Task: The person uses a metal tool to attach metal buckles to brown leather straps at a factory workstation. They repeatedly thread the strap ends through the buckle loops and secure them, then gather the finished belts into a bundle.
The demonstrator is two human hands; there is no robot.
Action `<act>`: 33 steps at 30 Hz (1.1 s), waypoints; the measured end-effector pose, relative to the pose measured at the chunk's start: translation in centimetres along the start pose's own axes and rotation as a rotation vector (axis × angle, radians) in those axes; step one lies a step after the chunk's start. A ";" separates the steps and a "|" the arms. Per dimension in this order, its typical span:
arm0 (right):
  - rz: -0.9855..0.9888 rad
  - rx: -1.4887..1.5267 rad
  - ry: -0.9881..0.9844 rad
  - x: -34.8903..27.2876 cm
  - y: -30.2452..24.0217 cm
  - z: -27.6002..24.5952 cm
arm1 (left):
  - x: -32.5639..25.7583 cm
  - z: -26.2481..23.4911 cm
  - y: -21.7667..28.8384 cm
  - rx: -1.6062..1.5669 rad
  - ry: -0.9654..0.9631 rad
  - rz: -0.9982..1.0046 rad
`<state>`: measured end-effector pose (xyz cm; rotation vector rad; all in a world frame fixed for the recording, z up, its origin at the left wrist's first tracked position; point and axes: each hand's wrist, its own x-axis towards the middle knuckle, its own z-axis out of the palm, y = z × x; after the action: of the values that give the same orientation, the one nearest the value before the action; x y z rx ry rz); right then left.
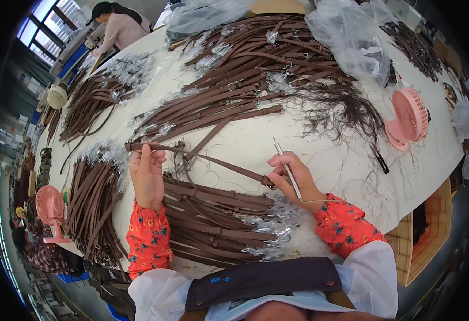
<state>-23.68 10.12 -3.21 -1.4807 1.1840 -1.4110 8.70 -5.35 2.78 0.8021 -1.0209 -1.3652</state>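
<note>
Table [320, 160], pale-topped. Near edge: bundled brown straps [202, 219]; above them, one brown strap [234, 167]. Left hand [148, 174]: half-curled, pinching one strap end. Right hand [297, 179]: curled, gripping silver pen-like tool [289, 172] and other end. Right edge: pink fan [409, 115]. Beyond far left edge: co-worker [121, 28], windows [46, 32].

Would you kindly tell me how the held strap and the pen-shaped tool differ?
The strap is brown and flat; the tool is silvery and rod-like. The strap is much longer than the tool. The strap stretches between the left hand and the right hand, while the tool is in the right hand alone. Both meet at the right hand.
</note>
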 end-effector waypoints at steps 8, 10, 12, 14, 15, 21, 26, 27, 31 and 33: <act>-0.073 -0.188 -0.050 0.1 0.2 -0.1 | -1.6 2.9 -2.2 0.587 0.226 0.419; -0.073 -0.192 -0.057 0.1 0.2 0.0 | -2.5 5.1 -2.5 0.880 -0.336 0.420; -0.056 -0.162 -0.067 0.2 0.0 0.1 | -3.7 8.0 -2.8 1.002 -0.871 0.457; -0.050 -0.165 -0.086 0.0 -0.1 0.1 | -4.2 8.9 -4.9 1.117 -1.138 0.438; -0.046 -0.165 -0.096 0.0 -0.2 0.1 | -4.0 9.1 -5.6 1.088 -1.149 0.407; -0.125 -0.524 0.010 0.4 -0.9 -0.5 | -3.7 9.5 -7.3 0.883 -0.880 0.077; -0.141 -0.552 0.003 0.7 -0.5 -0.5 | -4.1 8.3 -7.9 0.953 -0.836 0.297; -0.172 -0.592 -0.006 0.7 -0.4 -0.6 | -4.1 9.0 -7.4 1.074 -0.845 0.455; -0.093 -0.541 -0.019 0.5 -0.7 -0.6 | -4.6 10.2 -6.6 0.996 -0.929 0.228; -0.020 -0.506 -0.003 0.4 -1.0 -0.5 | -4.3 10.2 -6.8 0.907 -0.960 0.058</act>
<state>-24.11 10.10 -2.09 -1.8318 1.6083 -1.1679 -3.00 -0.48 -0.13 0.7124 -2.4968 -1.2011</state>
